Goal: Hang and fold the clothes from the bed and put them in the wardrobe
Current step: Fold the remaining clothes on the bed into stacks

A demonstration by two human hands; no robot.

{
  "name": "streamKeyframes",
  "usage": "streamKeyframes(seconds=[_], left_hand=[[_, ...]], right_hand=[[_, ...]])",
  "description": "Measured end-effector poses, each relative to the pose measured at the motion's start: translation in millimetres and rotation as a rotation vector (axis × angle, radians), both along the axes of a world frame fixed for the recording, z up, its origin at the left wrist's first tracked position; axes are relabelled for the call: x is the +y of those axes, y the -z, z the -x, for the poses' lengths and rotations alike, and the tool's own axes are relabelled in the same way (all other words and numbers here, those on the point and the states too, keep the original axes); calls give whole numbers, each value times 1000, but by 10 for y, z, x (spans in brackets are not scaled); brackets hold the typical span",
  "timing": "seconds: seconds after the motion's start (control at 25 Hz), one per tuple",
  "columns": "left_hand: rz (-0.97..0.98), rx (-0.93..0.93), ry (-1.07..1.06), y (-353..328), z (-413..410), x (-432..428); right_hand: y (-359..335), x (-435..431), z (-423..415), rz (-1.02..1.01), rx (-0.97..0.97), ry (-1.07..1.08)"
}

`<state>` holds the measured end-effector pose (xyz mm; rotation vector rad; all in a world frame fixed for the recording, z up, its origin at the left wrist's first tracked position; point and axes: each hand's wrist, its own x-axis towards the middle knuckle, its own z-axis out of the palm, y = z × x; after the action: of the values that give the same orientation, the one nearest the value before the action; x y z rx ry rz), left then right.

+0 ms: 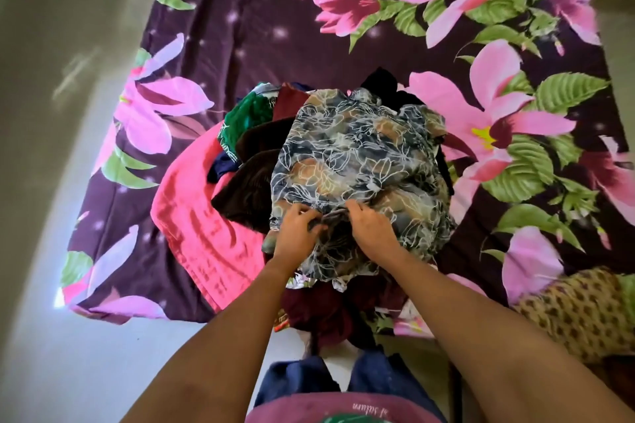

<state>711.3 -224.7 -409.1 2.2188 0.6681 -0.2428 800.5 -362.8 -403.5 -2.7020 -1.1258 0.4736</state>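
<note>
One bed [275, 45] under a purple flower-print sheet fills most of the view.

Heap of clothes [309, 309]: just below centre, toward 6 o'clock, at the bed's near edge. Judged: kept close to the person so each piece is within reach for sorting.

Pink cloth [192, 216]: spread at 9 o'clock of the heap, partly under it.

Yellow spotted cloth [577, 312]: at 4 o'clock, apart from the heap.

Grey floral garment [360, 161]: on top of the heap, draped over a brown piece [247, 189] and a green piece [244, 117].

Left hand [295, 233]: at the garment's near side, 6 o'clock, fingers curled and pinching a fold.

Right hand [371, 230]: just beside the left, fingers curled into the same bunched fabric.

Judgement: the two grips sit close together to find an edge, so this top piece can be lifted clear of the rest and opened out.

Wardrobe: not in view.
</note>
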Motion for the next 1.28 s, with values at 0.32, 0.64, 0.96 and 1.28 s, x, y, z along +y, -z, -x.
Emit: streamKeyframes(seconds=[0.32,0.64,0.96,1.28], left_hand=[[59,-446,-206,-1183,-704,24],[28,-800,42,-2635,-1437,-119],[-334,-704,22,-2731,-1759,-135],[-242,-414,69,-3036,-1930,-149]], right_hand=[[-1136,89,-723,-491,-138,55],[-2479,-214,-1461,-733,-342,17],[-3262,-416,-1810,-1275,-468,290],[-2986,-791,-2054,-697,-86,375]])
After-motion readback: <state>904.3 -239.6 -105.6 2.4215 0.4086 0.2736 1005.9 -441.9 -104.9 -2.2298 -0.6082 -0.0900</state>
